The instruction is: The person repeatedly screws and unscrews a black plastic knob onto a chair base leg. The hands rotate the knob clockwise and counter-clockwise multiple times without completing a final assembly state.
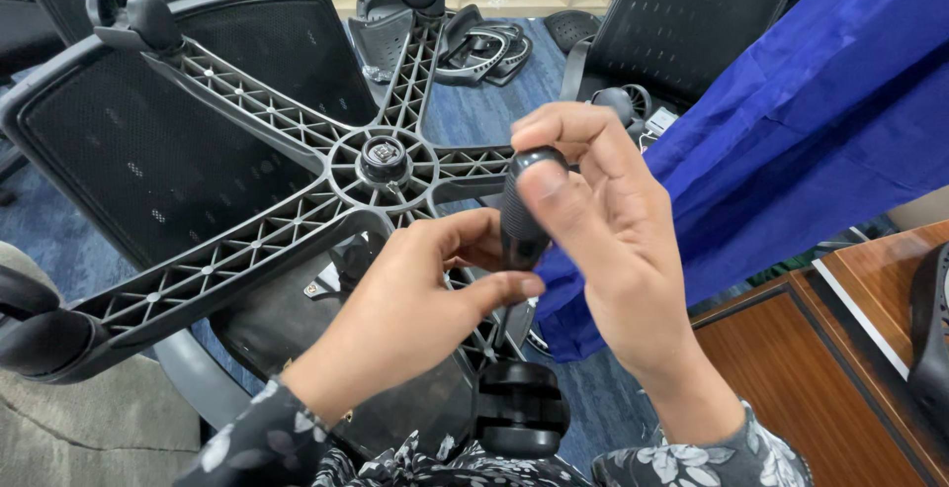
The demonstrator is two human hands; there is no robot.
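Gripping black caster [521, 212]: right hand [603, 240], left hand [415, 294] | chair base [297, 166] behind (blue cloth [791, 141] right)

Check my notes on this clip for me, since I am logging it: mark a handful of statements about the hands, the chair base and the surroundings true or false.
1. The right hand grips a black caster wheel. True.
2. The star-shaped chair base lies with its ribbed underside up. True.
3. The left hand rests flat on the wooden desk. False: it is held up at the caster, its fingers touching it.
4. The cloth at the right is red. False: it is blue.
5. Casters already sit on some arms of the base. True: one caster shows near the sleeves.
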